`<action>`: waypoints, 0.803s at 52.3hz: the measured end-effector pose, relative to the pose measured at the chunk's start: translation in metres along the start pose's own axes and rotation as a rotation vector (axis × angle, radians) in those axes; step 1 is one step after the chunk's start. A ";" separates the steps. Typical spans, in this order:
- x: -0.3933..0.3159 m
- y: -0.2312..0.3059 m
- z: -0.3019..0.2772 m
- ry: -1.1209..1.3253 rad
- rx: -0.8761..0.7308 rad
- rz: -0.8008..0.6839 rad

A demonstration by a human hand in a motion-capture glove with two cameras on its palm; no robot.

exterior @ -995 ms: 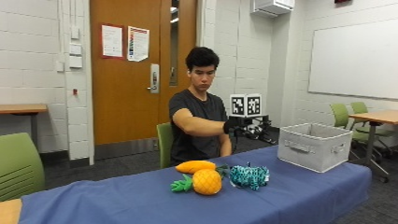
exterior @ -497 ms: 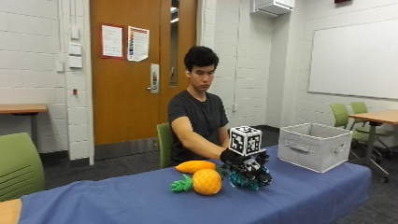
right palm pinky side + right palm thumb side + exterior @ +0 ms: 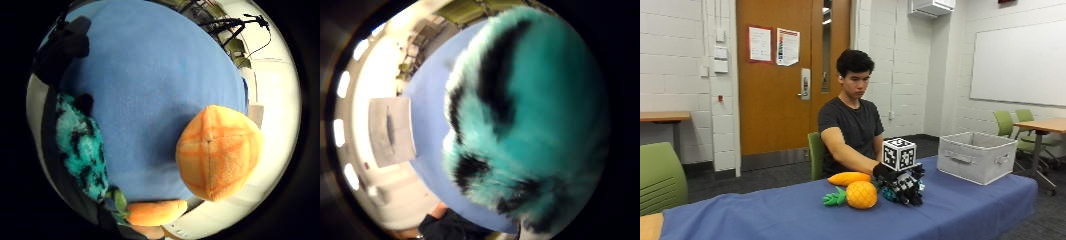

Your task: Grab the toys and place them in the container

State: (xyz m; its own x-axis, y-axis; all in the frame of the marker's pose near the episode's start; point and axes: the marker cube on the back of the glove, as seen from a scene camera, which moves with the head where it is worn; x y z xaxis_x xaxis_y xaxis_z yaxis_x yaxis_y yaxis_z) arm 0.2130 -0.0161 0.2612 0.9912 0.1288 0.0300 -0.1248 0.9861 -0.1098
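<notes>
now my right hand (image 3: 905, 186) is curled around the teal toy (image 3: 530, 115) beside the pineapple (image 3: 859, 194), so i'd lift straight before crossing to the container (image 3: 976, 157).

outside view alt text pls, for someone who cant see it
A seated person's black-gloved right hand rests on a teal and black furry toy on a blue-covered table. Beside it lie a plush pineapple and an orange plush toy; a grey fabric container stands at the table's far end.
</notes>
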 end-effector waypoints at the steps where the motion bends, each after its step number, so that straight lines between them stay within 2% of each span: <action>1: 0.000 0.000 -0.001 0.000 0.007 0.004; 13: 0.012 0.006 -0.022 0.051 0.071 0.010; 25: 0.037 0.011 -0.046 0.144 0.033 0.073; 34: 0.034 0.012 -0.098 0.135 0.066 0.098; 42: 0.007 0.008 -0.158 0.125 0.135 0.059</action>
State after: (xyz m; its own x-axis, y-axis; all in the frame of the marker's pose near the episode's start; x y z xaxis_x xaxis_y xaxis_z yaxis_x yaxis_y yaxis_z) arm 0.2259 -0.0243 0.1035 0.9786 0.1813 -0.0972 -0.1796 0.9834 0.0264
